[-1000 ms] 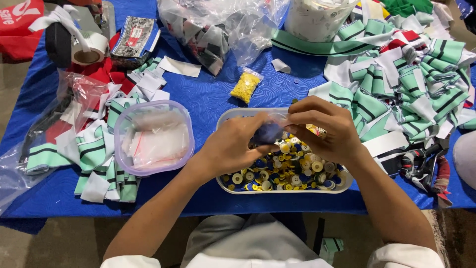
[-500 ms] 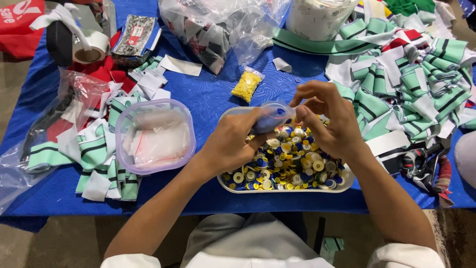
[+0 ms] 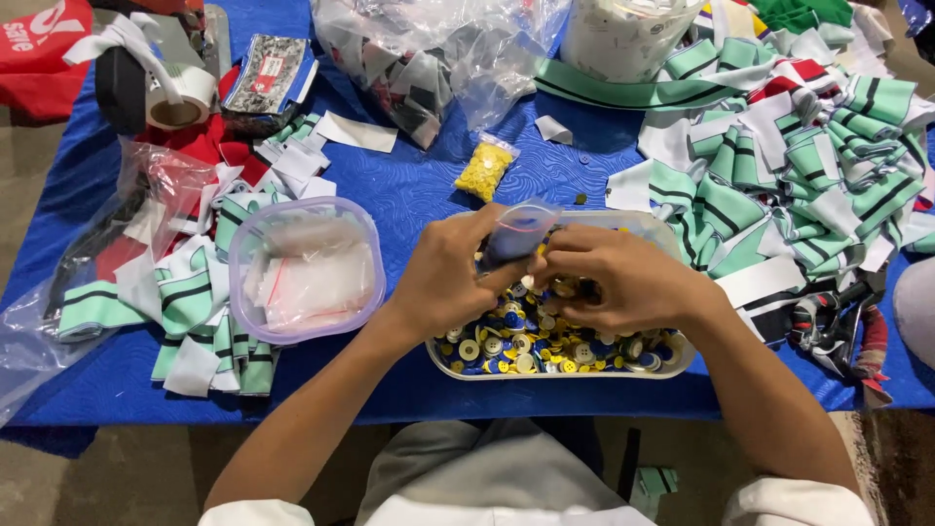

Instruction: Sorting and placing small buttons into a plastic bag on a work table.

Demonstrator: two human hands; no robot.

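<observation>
My left hand [image 3: 448, 278] pinches a small clear plastic bag [image 3: 516, 229] above a clear tray [image 3: 672, 362] full of blue, yellow and white buttons [image 3: 526, 341]. The fingers of my right hand [image 3: 614, 278] are closed against the bag's lower edge, just over the buttons. Whether a button is between those fingers is hidden. Both hands meet over the tray's left half.
A clear tub [image 3: 304, 268] of small plastic bags sits left of the tray. A little bag of yellow pieces [image 3: 484, 168] lies behind. Green, white and black striped fabric pieces [image 3: 799, 146] pile at right and left [image 3: 195, 302]. The blue cloth [image 3: 409, 195] covers the table.
Both hands have dropped lower over the tray and the right hand has moved left under the bag. The little bag stays pinched in the left hand.
</observation>
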